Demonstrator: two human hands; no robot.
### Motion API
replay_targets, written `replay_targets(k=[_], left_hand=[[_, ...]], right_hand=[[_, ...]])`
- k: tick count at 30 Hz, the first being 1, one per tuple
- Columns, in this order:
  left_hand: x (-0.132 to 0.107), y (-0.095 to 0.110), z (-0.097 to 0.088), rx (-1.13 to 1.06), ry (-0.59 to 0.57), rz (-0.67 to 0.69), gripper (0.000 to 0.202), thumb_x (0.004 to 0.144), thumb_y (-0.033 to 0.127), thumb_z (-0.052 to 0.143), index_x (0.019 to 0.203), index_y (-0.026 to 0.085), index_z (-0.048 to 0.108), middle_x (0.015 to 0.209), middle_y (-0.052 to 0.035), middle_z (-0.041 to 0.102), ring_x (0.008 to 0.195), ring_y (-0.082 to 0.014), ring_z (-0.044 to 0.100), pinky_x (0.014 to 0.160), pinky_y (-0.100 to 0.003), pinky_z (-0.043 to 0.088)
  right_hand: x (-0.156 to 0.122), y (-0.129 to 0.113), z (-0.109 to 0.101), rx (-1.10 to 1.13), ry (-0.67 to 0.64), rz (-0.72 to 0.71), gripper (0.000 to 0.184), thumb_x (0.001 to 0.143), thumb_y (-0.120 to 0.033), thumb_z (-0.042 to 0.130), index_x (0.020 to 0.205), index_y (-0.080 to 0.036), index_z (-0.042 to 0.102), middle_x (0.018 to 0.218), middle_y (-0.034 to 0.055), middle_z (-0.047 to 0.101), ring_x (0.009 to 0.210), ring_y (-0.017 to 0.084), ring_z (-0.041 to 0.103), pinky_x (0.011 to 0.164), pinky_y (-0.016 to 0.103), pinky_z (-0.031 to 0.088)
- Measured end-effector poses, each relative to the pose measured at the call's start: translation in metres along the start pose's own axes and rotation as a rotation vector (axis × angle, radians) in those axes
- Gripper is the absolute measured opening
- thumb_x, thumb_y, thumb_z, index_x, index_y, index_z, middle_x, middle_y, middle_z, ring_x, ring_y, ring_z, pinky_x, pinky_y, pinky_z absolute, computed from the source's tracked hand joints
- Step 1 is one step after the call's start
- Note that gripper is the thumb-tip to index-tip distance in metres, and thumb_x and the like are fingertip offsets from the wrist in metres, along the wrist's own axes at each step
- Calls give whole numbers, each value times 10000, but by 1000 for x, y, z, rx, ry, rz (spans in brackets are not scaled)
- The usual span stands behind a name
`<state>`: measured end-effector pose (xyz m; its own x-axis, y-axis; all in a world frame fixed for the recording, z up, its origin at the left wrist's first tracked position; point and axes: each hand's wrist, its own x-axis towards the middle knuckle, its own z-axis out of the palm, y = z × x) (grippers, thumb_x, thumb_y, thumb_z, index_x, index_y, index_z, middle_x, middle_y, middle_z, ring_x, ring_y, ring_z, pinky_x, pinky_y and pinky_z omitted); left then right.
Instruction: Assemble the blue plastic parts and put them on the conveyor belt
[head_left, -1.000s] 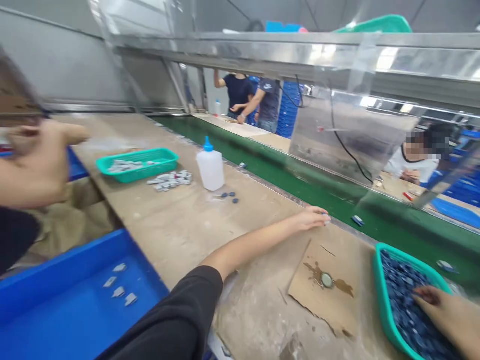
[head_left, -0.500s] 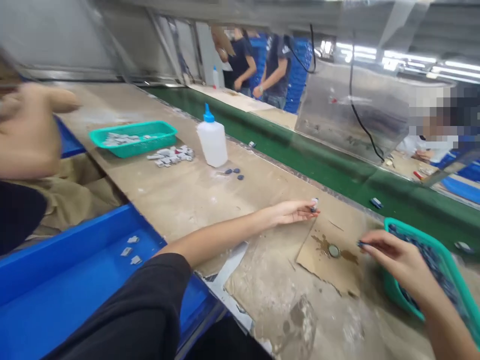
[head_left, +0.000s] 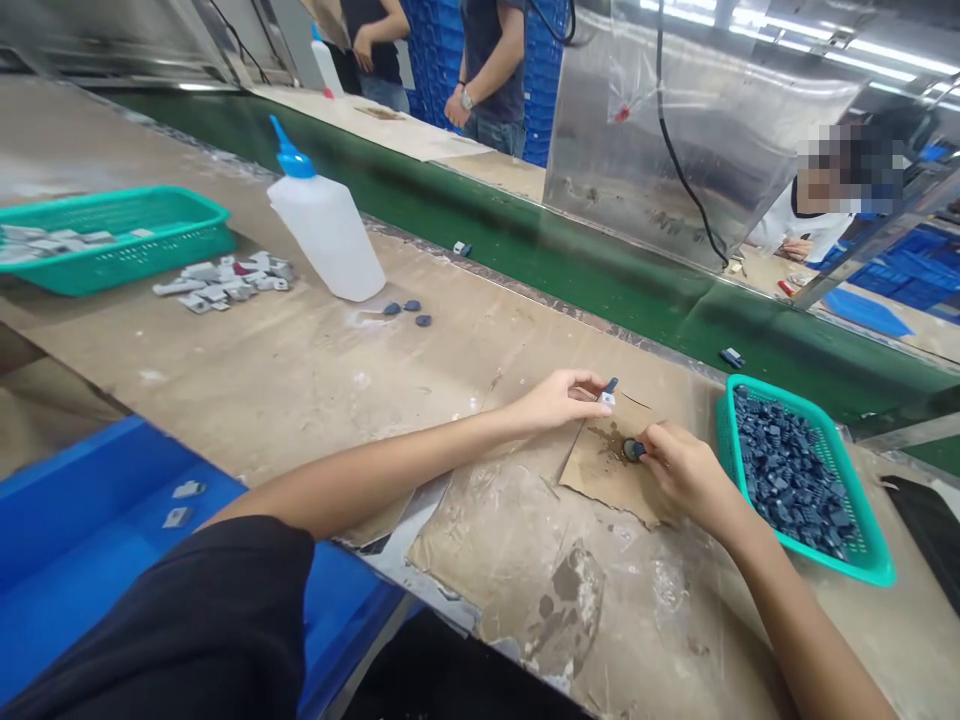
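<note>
My left hand pinches a small white plastic piece with a dark blue tab, held just above the far edge of a cardboard sheet. Between the fingertips of my right hand is a small dark blue plastic piece. It is down at a small round dish on the stained cardboard; the fingers and piece partly cover the dish. To the right, a green basket holds many dark blue pieces.
A white squeeze bottle with a blue nozzle stands near several loose dark blue pieces. White pieces lie beside another green basket. Beyond runs a green conveyor belt. A blue tray sits at lower left. Other people work across the belt.
My right hand has moved away from the basket and brought the dark blue piece to the round dish. My left hand has turned its piece. The view has shifted; a nearby person's arm left it.
</note>
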<state>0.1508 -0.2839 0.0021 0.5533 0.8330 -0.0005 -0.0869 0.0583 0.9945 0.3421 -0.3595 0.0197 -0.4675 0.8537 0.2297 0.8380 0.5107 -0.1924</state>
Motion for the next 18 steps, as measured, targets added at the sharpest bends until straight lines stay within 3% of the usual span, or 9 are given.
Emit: replay_targets(k=[5,8,14,18], left_hand=[[-7,0,2,282,-42,191,275,654,268,683,873,124,600,860,-36,635,778,-127,583,725,-247,455],[-13,7,4,520,-28,313,269,670,259,667,908,145,614,878,-28,628,793,-128,570,720,-238,441],[-22,14,9,676,-36,448,255,673,240,666,901,152,593,852,-17,616,778,-121,558,694,-218,423],[-23,12,11,704,-47,495,230,686,257,655,872,141,585,817,-16,600,750,-118,543,664,-214,414]], right_hand=[[-2,1,0,28,-4,17,168,754,-83,387,656,-216,360,654,24,488,625,166,481,547,250,368],[-3,0,-4,139,39,120,143,750,-124,446,658,-216,386,660,20,524,648,171,521,573,264,396],[-1,-10,-12,942,355,441,304,661,-267,674,687,-222,375,814,31,659,809,195,636,692,319,509],[4,-18,-10,1112,382,498,387,586,-283,746,664,-218,373,767,17,675,810,189,650,727,327,528]])
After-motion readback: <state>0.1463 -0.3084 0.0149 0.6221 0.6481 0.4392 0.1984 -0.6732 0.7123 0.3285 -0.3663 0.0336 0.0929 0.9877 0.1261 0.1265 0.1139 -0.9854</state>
